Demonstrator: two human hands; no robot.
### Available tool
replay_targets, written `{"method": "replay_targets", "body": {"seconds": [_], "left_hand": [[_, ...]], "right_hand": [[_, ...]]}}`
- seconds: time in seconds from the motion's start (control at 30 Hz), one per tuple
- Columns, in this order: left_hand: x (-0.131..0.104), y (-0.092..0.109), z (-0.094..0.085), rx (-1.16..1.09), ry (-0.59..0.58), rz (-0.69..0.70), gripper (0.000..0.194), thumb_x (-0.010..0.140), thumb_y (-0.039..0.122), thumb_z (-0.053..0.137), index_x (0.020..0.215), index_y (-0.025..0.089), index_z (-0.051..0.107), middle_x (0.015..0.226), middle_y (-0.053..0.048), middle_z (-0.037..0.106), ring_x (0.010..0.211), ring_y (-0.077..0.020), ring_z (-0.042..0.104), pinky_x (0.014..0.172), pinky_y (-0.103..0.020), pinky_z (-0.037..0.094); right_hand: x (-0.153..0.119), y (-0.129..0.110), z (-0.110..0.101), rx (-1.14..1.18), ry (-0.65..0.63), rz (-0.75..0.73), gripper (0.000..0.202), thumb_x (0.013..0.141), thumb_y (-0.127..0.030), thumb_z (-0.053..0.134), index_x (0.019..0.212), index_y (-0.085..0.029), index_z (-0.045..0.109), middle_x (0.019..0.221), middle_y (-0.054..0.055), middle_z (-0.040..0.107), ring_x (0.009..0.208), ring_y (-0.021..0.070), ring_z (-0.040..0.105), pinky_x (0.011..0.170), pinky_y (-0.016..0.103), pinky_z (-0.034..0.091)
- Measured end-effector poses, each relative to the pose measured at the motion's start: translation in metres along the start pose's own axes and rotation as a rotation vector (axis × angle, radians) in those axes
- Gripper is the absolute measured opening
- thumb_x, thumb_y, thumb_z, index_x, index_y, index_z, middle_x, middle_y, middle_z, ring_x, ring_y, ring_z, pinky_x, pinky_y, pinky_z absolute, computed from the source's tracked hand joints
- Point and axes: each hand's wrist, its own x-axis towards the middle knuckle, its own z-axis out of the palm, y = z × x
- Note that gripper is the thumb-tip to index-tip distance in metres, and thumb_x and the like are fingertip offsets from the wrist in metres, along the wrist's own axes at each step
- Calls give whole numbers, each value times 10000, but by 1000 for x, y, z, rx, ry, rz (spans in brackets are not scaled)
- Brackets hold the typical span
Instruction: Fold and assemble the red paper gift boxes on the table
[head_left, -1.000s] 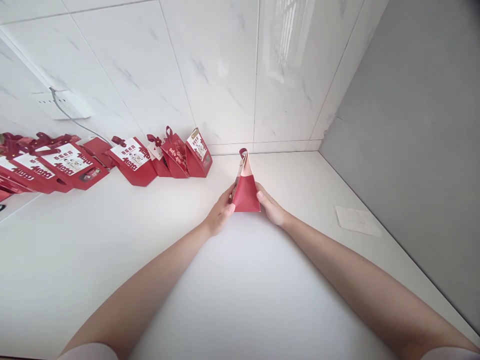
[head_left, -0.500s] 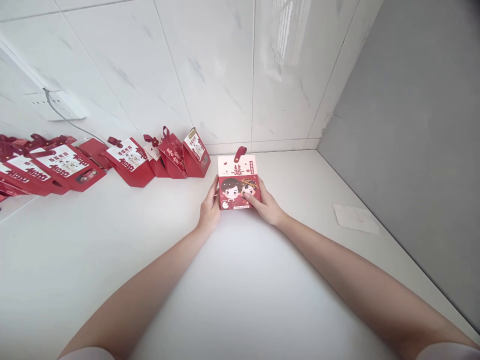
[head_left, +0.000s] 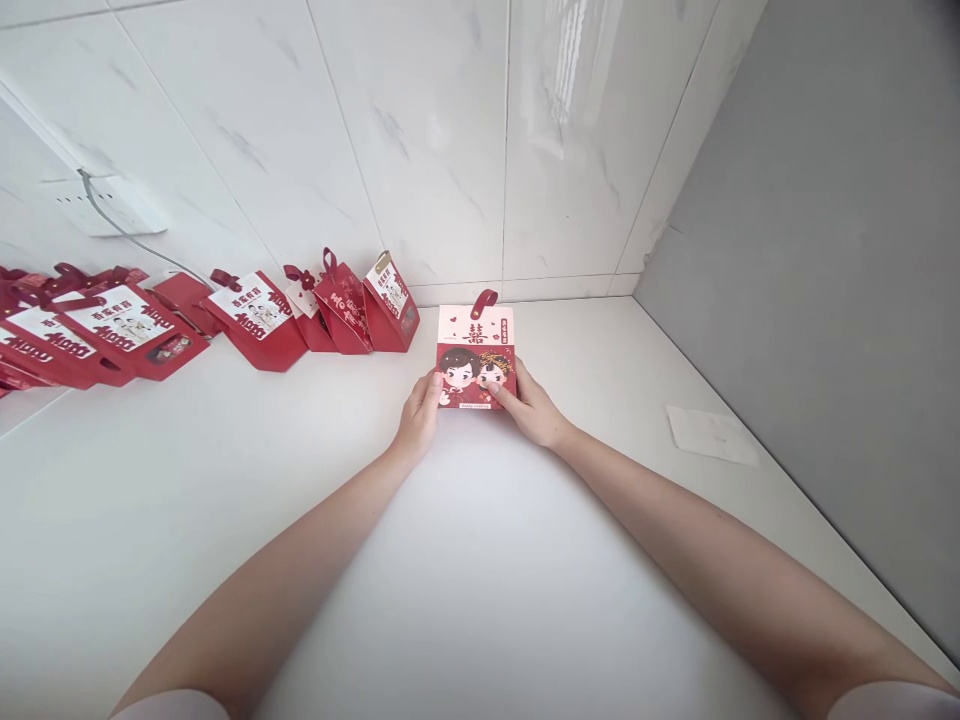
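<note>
A red and white gift box [head_left: 475, 335] with a ribbon loop on top and two cartoon faces on its front is between my hands, over the white table [head_left: 480, 560]. My left hand [head_left: 421, 410] grips its left edge, thumb at the front corner. From the other side my right hand [head_left: 534, 405] holds it, with the thumb laid across the printed front and the fingers hidden behind. The box's back and underside are out of sight.
Several red gift boxes [head_left: 262, 325] stand along the tiled wall [head_left: 420, 130] at left. A cable [head_left: 142, 248] runs from a wall socket [head_left: 112, 205] behind them. A white paper packet [head_left: 711, 435] lies at right, by a grey panel [head_left: 817, 280].
The box has tilted slightly and risen a little in the picture. My left thumb has come round to its front edge. My right hand keeps its hold.
</note>
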Motion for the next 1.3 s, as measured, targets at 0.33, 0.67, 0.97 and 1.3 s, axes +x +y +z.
{"method": "replay_targets", "body": {"seconds": [0.33,0.67,0.97,1.3], "left_hand": [[-1,4,2,-6,-46,22,493,969,524,410,1273,177,584,1328,-91,610,1266,-246,536,1119,-398,381],[5,-8,-3,-87,13,-79,607,908,648,430,1166,143,648,1202,-115,685,1161,-284,610,1031,-428,460],[3,-6,-1,-59,55,-59,602,894,591,520,1403,284,426,1373,-86,560,1164,-247,605,889,-375,546],[4,-9,-4,30,9,-77,502,905,538,519,1323,261,492,1263,-83,593,1107,-238,609,920,-369,494]], "right_hand": [[-1,-2,1,17,-4,0,604,926,-532,542,1447,-288,360,1470,59,492,1296,273,513,1120,450,403],[0,15,-3,9,-126,-98,1030,683,-532,815,1517,-257,276,1493,121,428,1372,338,405,1122,516,381],[-2,21,-1,-249,36,-231,727,855,-392,647,1493,-303,312,1387,119,496,1245,313,511,1003,500,486],[-11,3,5,-359,148,-313,591,919,-471,578,1458,-370,358,1306,93,529,928,244,611,811,433,580]]}}
